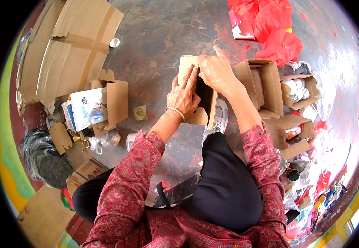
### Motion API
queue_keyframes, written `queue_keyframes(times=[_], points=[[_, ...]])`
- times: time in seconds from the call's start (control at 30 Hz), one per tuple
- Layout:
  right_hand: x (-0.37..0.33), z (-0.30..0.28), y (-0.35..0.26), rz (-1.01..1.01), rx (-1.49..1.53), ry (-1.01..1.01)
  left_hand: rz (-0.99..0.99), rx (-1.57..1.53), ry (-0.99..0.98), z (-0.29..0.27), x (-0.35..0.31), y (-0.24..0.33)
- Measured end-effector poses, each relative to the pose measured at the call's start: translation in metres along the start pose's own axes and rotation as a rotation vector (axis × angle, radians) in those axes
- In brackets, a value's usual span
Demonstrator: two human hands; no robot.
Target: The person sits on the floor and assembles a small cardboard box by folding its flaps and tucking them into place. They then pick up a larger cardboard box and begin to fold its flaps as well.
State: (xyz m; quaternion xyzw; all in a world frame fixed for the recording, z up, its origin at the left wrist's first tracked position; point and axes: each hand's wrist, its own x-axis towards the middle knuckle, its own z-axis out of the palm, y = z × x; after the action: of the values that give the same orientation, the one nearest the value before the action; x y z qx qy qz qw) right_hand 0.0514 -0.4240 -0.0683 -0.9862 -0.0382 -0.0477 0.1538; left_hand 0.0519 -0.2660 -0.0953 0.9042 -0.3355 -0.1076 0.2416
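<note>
A small brown cardboard box [206, 93] stands open-topped in front of me, its inside dark. My left hand [182, 96], with a bracelet at the wrist, lies along the box's left side, fingers stretched toward the far flap [187, 65] and thumb at the opening. At the far right corner is my right hand [217, 71], its fingers curled onto the box's edge and one finger pointing away. What its fingertips grip is partly hidden. Below the box, a light grey shoe [220, 118] shows beside its right wall.
Flattened cardboard [74, 53] leans at the far left, above a box of packaged goods [90, 107]. To the right stand an open carton [260, 89] and a box of white rolled items [297, 89]. Red sheeting [276, 29] lies at the far right; a yellowish square packet [140, 113] lies on the floor.
</note>
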Motion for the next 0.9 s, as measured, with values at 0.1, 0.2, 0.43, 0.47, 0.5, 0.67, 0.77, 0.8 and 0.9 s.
queue_keyframes(times=[0.1,0.2,0.43,0.47,0.5,0.67,0.77,0.8,0.9], points=[[0.002,-0.002,0.002,0.058,0.09,0.046,0.032,0.057,-0.028,0.001,0.003,-0.001],[0.001,0.001,0.003,0.095,0.097,-0.025,0.045,0.032,-0.057,-0.001,0.003,-0.002],[-0.002,0.004,0.006,0.045,0.082,0.12,0.053,0.006,-0.082,-0.001,0.003,-0.005],[-0.001,0.004,0.008,0.026,0.061,0.137,0.099,0.014,-0.053,0.0,0.005,-0.007],[-0.004,0.007,0.005,0.01,0.052,0.145,0.136,0.023,-0.035,0.001,0.003,-0.009],[-0.002,0.013,0.005,0.024,-0.002,0.167,0.134,0.061,-0.062,0.006,0.006,-0.011],[-0.001,0.01,0.001,0.013,-0.004,0.156,0.11,0.062,-0.068,0.005,0.004,-0.011],[0.0,0.01,0.002,0.007,-0.007,0.159,0.109,0.068,-0.066,0.005,0.005,-0.01],[0.0,0.009,0.003,0.004,0.017,0.16,0.109,0.042,-0.057,0.002,0.004,-0.01]])
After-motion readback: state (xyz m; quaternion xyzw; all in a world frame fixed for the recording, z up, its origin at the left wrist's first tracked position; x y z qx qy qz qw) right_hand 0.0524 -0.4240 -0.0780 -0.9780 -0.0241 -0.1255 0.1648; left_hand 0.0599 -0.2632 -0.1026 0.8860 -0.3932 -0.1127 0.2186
